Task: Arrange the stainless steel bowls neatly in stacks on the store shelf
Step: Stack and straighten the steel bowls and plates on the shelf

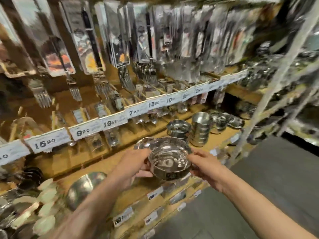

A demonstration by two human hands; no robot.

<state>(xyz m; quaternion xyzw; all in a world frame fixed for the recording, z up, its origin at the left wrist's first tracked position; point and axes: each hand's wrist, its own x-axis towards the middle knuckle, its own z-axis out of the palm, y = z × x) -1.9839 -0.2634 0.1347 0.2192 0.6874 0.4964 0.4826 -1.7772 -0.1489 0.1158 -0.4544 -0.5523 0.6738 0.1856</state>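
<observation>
A shiny stainless steel bowl (170,161) with a dark label on its side is held in the air in front of the wooden shelf (120,163). My left hand (136,165) grips its left rim and my right hand (205,165) grips its right rim. Behind it on the shelf stand a short stack of bowls (178,129) and a taller stack of bowls (201,129). More bowls (226,120) lie further right. A large bowl (82,188) rests tilted at the lower left. The picture is blurred.
Packaged forks and cutlery (110,54) hang above a rail of white price tags (110,123). Round lids or plates (46,206) crowd the lower left. A metal rack upright (269,94) stands at the right, with grey floor (276,187) below it.
</observation>
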